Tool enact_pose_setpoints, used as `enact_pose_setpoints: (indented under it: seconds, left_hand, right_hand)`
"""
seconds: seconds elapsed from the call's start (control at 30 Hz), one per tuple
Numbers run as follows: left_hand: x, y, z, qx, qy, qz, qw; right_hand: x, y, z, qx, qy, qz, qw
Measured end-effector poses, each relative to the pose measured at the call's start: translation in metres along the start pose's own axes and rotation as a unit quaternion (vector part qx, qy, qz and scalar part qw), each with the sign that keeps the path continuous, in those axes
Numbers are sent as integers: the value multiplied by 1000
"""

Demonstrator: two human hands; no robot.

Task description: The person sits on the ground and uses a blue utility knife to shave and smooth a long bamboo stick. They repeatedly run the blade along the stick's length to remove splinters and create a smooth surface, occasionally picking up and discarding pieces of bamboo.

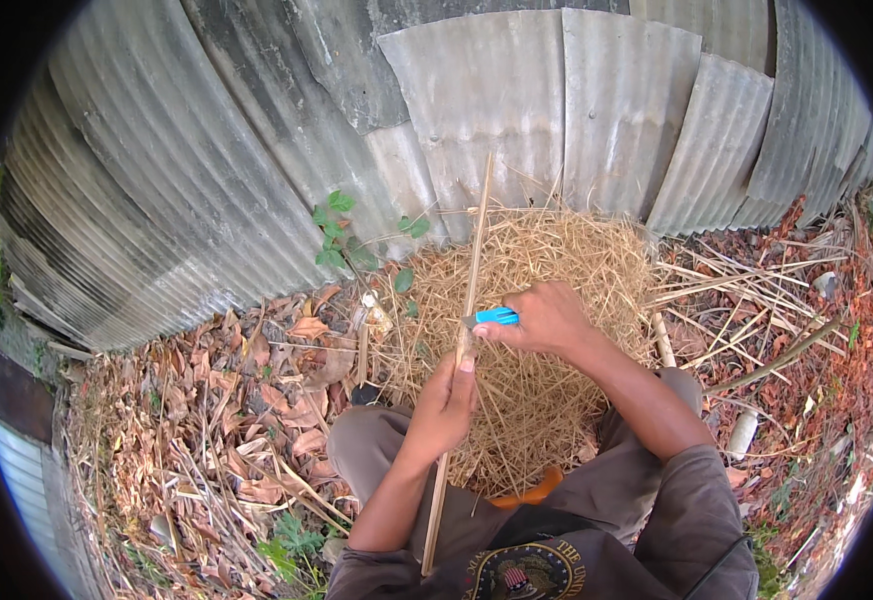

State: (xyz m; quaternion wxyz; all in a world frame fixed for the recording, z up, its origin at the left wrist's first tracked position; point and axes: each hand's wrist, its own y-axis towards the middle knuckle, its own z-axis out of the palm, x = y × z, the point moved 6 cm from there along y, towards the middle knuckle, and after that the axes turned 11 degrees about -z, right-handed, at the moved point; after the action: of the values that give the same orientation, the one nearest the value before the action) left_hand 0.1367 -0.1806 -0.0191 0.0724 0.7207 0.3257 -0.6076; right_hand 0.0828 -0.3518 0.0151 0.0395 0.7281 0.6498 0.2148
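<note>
A long, thin, pale strip, bamboo or wood by its look, runs nearly upright from my lap toward the metal wall. My left hand is closed round its middle, thumb pressed along it. Just above, my right hand grips a blue-handled utility knife. Its blade meets the strip close over my left thumb. Beneath both hands spreads a heap of straw-coloured shavings.
Overlapping corrugated metal sheets form a wall ahead. Dry brown leaves cover the ground at left. Loose pale sticks lie crisscrossed at right, near a whitish cylinder. A green-leaved plant grows by the wall. Something orange shows between my legs.
</note>
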Motion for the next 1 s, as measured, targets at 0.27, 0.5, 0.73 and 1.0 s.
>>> enact_pose_setpoints:
  seconds: [0.27,0.5,0.73,1.0]
  left_hand:
    - [0,-14,18,5,162,76,984]
    - [-7,-15,-4,-37,123,40,991]
    - [-7,-34,19,26,164,44,985]
    - [8,-27,8,53,61,3,997]
  right_hand:
    - [-124,4,-12,-44,-29,208,977]
    - [-1,-16,20,23,17,-10,1000]
    - [-118,-15,7,-34,8,191,981]
    - [8,-41,16,51,40,22,998]
